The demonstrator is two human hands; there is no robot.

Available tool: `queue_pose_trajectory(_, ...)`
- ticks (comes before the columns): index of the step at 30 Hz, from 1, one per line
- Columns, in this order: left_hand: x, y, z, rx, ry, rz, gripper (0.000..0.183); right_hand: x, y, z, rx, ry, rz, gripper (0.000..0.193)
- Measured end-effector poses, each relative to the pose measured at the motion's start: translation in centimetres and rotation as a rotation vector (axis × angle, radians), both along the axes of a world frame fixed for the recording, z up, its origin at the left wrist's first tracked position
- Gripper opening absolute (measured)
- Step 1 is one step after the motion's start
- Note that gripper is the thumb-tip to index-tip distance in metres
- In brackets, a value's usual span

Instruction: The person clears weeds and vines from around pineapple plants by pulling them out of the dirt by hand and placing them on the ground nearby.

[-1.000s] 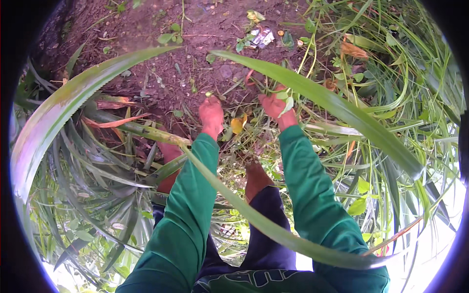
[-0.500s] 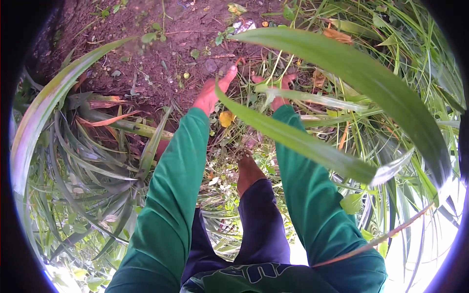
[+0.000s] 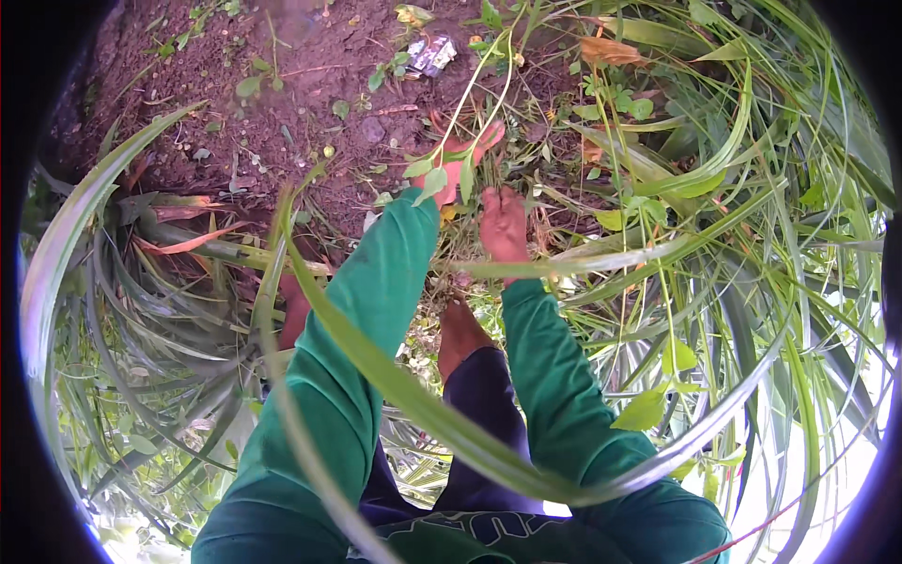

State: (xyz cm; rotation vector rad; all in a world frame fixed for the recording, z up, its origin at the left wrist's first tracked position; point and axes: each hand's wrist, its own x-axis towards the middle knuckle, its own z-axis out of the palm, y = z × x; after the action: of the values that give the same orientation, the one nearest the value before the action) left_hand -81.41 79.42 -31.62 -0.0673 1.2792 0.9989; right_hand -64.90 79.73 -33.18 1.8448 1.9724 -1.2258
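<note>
My left hand (image 3: 455, 171) is low over the soil at the bed's edge, partly covered by the leaves of a thin-stemmed weed (image 3: 464, 103). One finger stretches to the right and the digits look spread, with nothing visible in them. Close by on the right, my right hand (image 3: 505, 227) is closed, fingers curled down at the low weeds (image 3: 540, 174). Whatever it grips is hidden. A long blade-like leaf (image 3: 404, 395) arches in front of both green-sleeved forearms.
Brown soil (image 3: 310, 122) lies ahead, with a crumpled wrapper (image 3: 431, 56) on it. Spiky long-leaved plants (image 3: 178, 301) crowd the left, and dense grass (image 3: 733, 216) fills the right. My bare foot (image 3: 460, 329) stands between the arms.
My left hand has shifted right, toward the weeds. The right hand has drawn back nearer to me and its fingers have curled. The big leaf across the view has swung lower and left.
</note>
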Motion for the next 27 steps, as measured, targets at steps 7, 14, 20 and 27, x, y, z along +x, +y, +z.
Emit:
queue_pose_trajectory(7, 0.3, 0.1, -0.3, -0.084, 0.117, -0.045, 0.064, -2.6, -3.3, -3.1, -0.250, 0.192, -0.357, 0.059)
queue_pose_trajectory(14, 0.8, 0.7, -0.1, -0.118, 0.145, -0.067, 0.065, -4.1, -3.2, 0.0, -0.773, 0.512, -1.014, 0.046)
queue_pose_trajectory(20, 1.0, 1.6, 0.7, -0.116, 0.191, -0.071, 0.065, -4.7, -3.9, 0.5, -0.343, 0.159, -0.784, 0.053)
queue_pose_trajectory(27, 1.2, 0.7, 0.7, -0.144, 0.215, -0.060, 0.066, -3.7, -3.6, 1.7, 0.069, -0.019, -0.115, 0.065)
